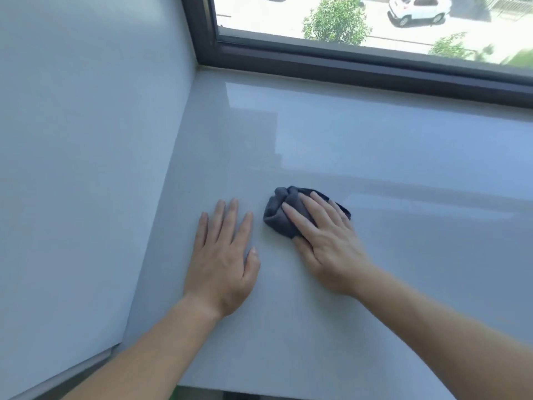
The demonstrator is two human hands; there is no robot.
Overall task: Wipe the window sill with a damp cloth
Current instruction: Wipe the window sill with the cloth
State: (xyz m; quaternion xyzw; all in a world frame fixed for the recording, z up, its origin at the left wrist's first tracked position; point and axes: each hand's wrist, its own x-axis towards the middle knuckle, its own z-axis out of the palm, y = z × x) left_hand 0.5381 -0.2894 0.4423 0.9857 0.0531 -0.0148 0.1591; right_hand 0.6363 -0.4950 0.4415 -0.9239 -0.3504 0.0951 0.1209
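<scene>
A wide, glossy pale grey window sill [360, 145] fills the view. A bunched dark grey cloth [278, 210] lies on it near the middle. My right hand [326, 241] presses flat on top of the cloth, fingers spread over it, covering its right half. My left hand [223, 258] rests palm down on the bare sill just left of the cloth, fingers apart, holding nothing.
A white side wall [86, 140] bounds the sill on the left. A dark window frame [346, 67] runs along the back, with glass above it showing trees and a parked car outside. The sill's front edge lies at the bottom of the view.
</scene>
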